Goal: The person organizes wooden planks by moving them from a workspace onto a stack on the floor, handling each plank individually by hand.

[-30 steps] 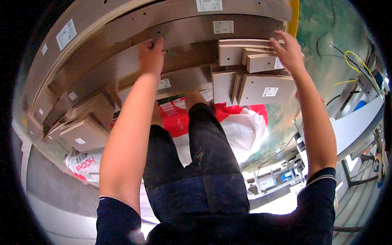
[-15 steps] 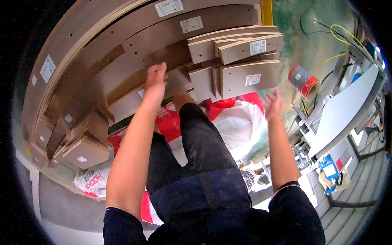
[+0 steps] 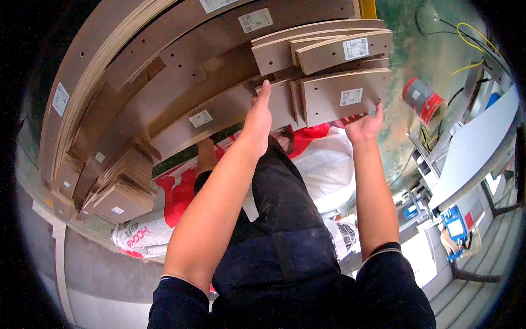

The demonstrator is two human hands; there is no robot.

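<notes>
Several brown boards with drilled holes and white labels lean in a stack at the upper middle. The foremost labelled board [image 3: 334, 107] stands upright with its face toward me. At the stack's left side is my left hand [image 3: 258, 122], open, its fingers straight and pressed flat together against or very near the boards' edge. My right hand [image 3: 366, 127] is at the lower right corner of the foremost board, open, with one digit pointing up by the board's right edge. Its other fingers are partly hidden, and I cannot tell whether they touch the board.
Long brown panels [image 3: 137, 104] lean behind the stack. Shorter boards [image 3: 123, 200] stand at the left. Red and white plastic bags [image 3: 329, 164] lie under my legs. Right of the stack are a red and grey roll [image 3: 424, 101], cables and a white curved tabletop [image 3: 476, 142].
My left hand has moved right, from in front of the long panels to the left side of the board stack. My right hand has come up to the foremost board's lower right corner.
</notes>
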